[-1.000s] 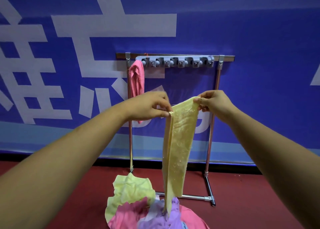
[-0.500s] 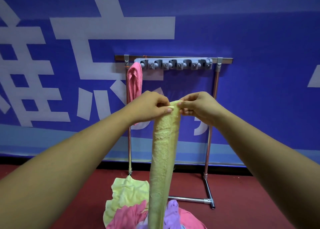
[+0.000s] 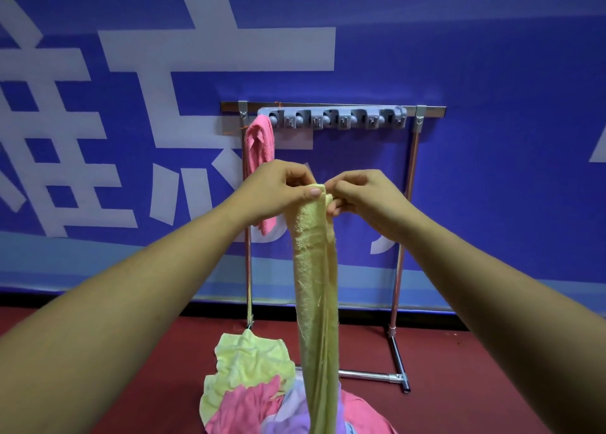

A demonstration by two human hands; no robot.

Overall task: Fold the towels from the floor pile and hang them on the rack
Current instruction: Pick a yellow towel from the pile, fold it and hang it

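The left hand [image 3: 278, 191] pinched the top edge of the yellow towel [image 3: 314, 286] between its thumb and curled fingers. The right hand [image 3: 364, 197] pinched the same edge just beside it, so the two hands nearly touched. From this shared grip the towel hung straight down as a narrow strip gathered lengthwise. It passed in front of the floor pile [image 3: 249, 387], which lay directly below the hands. The strip's lower end ran out of view, so whether it rested on the pile could not be told. The pile held pale yellow, pink and lilac towels crumpled together on the red floor [image 3: 459, 384].

Beyond the grip stood the rack [image 3: 396, 276], its top bar somewhat above the hands, with a grey hook strip [image 3: 334, 118] fixed along it. A pink towel [image 3: 260, 141] hung at the strip's left end, up and left of the grip, partly hidden behind the left hand. Behind the rack stretched a blue banner [image 3: 492, 138] with large white characters.
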